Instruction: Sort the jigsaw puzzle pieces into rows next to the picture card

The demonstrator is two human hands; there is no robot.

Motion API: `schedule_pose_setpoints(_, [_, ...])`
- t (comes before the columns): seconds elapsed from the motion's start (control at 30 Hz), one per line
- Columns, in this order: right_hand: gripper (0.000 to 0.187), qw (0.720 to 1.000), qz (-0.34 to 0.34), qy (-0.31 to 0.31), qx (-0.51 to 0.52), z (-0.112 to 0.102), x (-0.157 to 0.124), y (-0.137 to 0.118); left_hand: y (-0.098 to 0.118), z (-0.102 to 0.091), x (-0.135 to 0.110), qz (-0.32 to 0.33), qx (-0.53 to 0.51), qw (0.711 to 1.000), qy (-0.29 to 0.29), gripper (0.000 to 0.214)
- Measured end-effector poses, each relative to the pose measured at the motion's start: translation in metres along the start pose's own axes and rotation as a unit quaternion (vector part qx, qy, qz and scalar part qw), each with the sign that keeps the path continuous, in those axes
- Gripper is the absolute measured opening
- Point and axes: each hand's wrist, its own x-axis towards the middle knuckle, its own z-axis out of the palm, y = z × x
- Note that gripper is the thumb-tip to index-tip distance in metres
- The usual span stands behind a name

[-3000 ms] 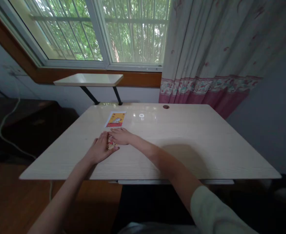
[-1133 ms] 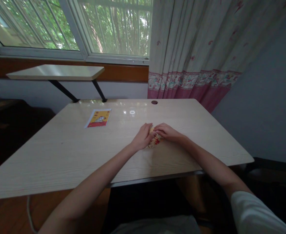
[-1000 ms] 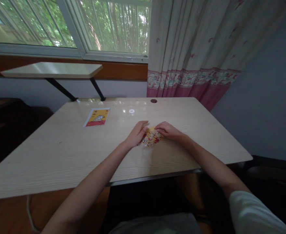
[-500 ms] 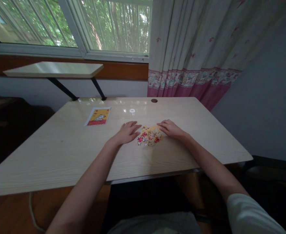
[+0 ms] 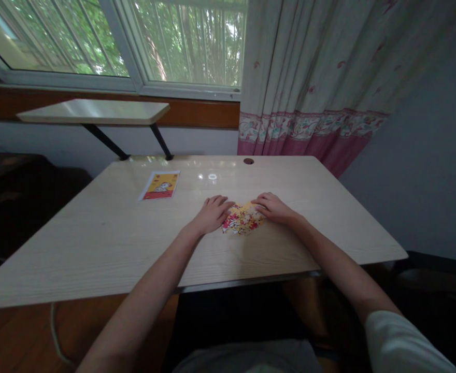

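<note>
Pieces (image 5: pixel 243 219) are flanked by left hand (image 5: pixel 211 213), spread, and right hand (image 5: pixel 273 208), curved, pinch unclear, seemingly so they're contained; picture (image 5: pixel 160 186) is laid uncovered, likely for viewing

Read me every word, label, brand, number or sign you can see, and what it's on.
No text can be read here.
Picture card: small reddish marks on its yellow part, too small to tell whether they are writing.
Jigsaw pieces: too small and jumbled to make out any lettering.
</note>
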Motion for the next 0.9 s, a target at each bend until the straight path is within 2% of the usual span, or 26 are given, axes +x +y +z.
schedule_pose_setpoints(0.1, [0.034,1.000,-0.001,0.001,0.004,-0.001,0.000,-0.002,-0.005,-0.009,-0.001,-0.044,0.020,0.998,0.038,0.038])
schedule_pose_setpoints(0.17, [0.034,1.000,-0.002,0.003,0.007,-0.002,0.000,-0.002,-0.012,-0.019,-0.003,-0.124,0.052,0.988,0.074,0.037])
schedule_pose_setpoints(0.23, [0.034,1.000,-0.006,0.005,0.011,-0.002,0.000,-0.002,-0.021,-0.029,-0.008,-0.225,0.082,0.965,0.103,0.036])
schedule_pose_setpoints(0.33, [0.034,1.000,-0.009,0.006,0.013,-0.002,0.000,-0.002,-0.038,-0.042,-0.020,-0.360,0.118,0.914,0.146,0.035])
schedule_pose_setpoints(0.47, [0.034,1.000,-0.005,0.003,0.019,-0.001,0.000,0.000,-0.064,-0.044,-0.037,-0.474,0.136,0.857,0.150,0.036])
schedule_pose_setpoints(0.53, [0.034,1.000,-0.004,0.004,0.022,-0.001,0.000,0.000,-0.075,-0.041,-0.042,-0.508,0.118,0.844,0.125,0.036])
schedule_pose_setpoints(0.6, [0.034,1.000,-0.003,0.003,0.023,0.000,0.000,0.001,-0.082,-0.037,-0.042,-0.511,0.107,0.847,0.103,0.035])
schedule_pose_setpoints(0.67, [0.033,1.000,0.000,0.002,0.022,0.000,0.000,0.000,-0.081,-0.034,-0.038,-0.482,0.096,0.866,0.088,0.035])
schedule_pose_setpoints(0.73, [0.033,1.000,0.004,0.001,0.021,-0.001,0.000,0.000,-0.072,-0.030,-0.029,-0.425,0.077,0.899,0.073,0.035])
schedule_pose_setpoints(0.83, [0.033,1.000,0.006,0.002,0.022,0.000,0.001,0.000,-0.050,-0.021,-0.015,-0.304,0.060,0.949,0.055,0.035])
schedule_pose_setpoints(0.9, [0.032,1.000,0.005,0.004,0.023,0.000,0.001,0.001,-0.035,-0.014,-0.008,-0.240,0.059,0.968,0.048,0.036])
